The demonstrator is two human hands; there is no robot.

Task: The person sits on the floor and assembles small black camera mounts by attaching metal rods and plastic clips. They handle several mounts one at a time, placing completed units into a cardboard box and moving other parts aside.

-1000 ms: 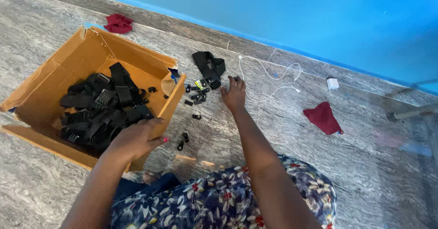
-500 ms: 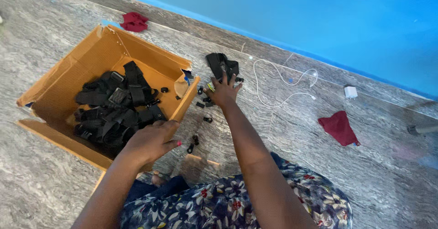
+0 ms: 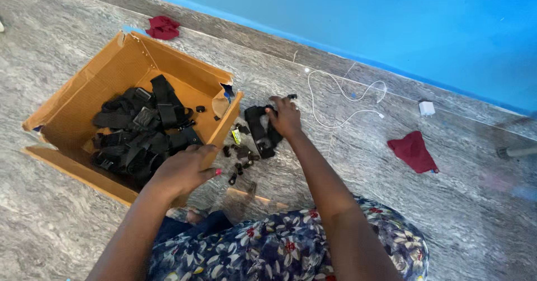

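Note:
An open cardboard box (image 3: 84, 93) sits on the floor at the left, holding a heap of black straps with buckles (image 3: 142, 132). My left hand (image 3: 184, 172) rests on the box's near right edge, fingers curled over the cardboard. My right hand (image 3: 285, 117) reaches forward and grips a black strapped piece (image 3: 258, 135) that lies on the floor just right of the box. Several small black parts (image 3: 239, 160) are scattered on the floor between the box and that piece.
A white cable (image 3: 341, 99) and a white charger block (image 3: 427, 108) lie near the blue wall (image 3: 391, 23). Red cloths lie at the right (image 3: 413, 151) and behind the box (image 3: 163, 27). My flowered dress (image 3: 279, 247) fills the bottom.
My right hand has come down from the small parts onto the black strapped piece and closed on it. The view has shifted, so everything sits further right. My left hand stays on the box edge.

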